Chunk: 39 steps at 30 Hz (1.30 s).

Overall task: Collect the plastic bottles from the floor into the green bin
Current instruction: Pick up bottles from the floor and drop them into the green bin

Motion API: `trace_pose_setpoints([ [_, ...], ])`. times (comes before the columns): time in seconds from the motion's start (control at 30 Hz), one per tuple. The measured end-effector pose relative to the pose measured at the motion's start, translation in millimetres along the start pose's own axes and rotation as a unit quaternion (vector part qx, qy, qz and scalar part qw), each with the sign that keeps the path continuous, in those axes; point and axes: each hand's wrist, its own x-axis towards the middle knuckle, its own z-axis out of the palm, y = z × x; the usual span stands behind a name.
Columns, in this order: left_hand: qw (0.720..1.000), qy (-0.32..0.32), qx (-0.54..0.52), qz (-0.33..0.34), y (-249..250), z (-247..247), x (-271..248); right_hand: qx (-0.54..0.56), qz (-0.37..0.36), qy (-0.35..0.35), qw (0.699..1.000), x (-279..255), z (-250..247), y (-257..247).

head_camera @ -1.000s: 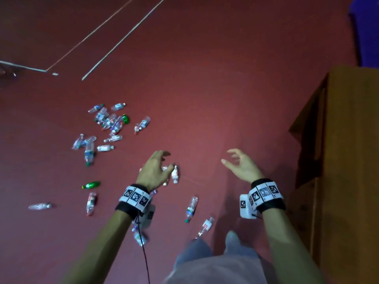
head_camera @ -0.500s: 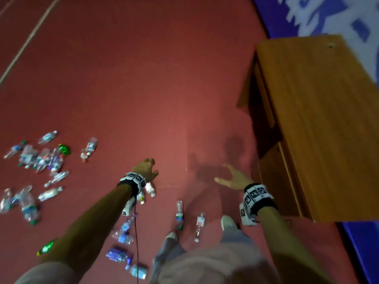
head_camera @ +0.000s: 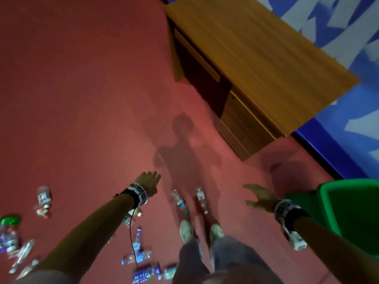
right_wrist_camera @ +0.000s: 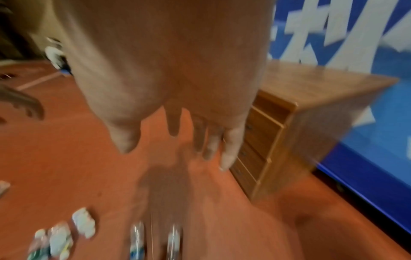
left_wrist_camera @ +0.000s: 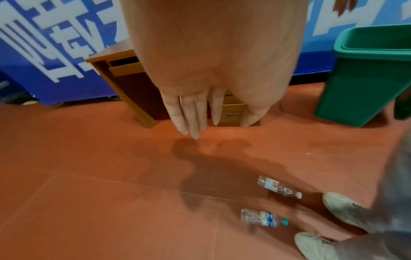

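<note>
Two clear plastic bottles lie on the red floor just ahead of my shoes: one with a green cap, one with a red-and-white label. Several more bottles are scattered at the lower left. The green bin stands at the right edge. My left hand hangs above the floor with straight fingers, holding nothing. My right hand is spread and empty, just left of the bin.
A wooden desk with drawers stands ahead on the right against a blue-and-white wall banner. My shoes are right behind the two near bottles. A green bottle lies at the far left.
The view has swung right, bringing the desk, banner and green bin into sight. The left hand has straightened from a curled pose. Both hands stay empty.
</note>
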Motion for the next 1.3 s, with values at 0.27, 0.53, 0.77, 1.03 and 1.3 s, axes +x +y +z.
trace_pose_setpoints([
  [0.27,0.978,-0.065,-0.152,-0.131,39.7,131.7,18.6,-0.001,0.102,-0.034,0.994,87.3,118.3,68.4],
  [0.53,0.983,-0.081,-0.140,-0.081,93.5,308.7,127.0,-0.077,0.000,-0.051,0.996,280.9,235.5,105.8],
  [0.77,0.994,-0.060,-0.088,0.008,134.9,466.7,281.0,-0.237,-0.104,-0.112,0.960,472.1,329.8,141.3],
  [1.03,0.992,0.006,-0.001,0.127,139.9,590.4,394.0,-0.238,-0.177,-0.078,0.952,591.0,382.2,123.9],
  [1.3,0.999,0.033,0.002,0.016,141.3,601.7,399.1,-0.120,-0.182,-0.108,0.970,633.8,404.6,117.4],
])
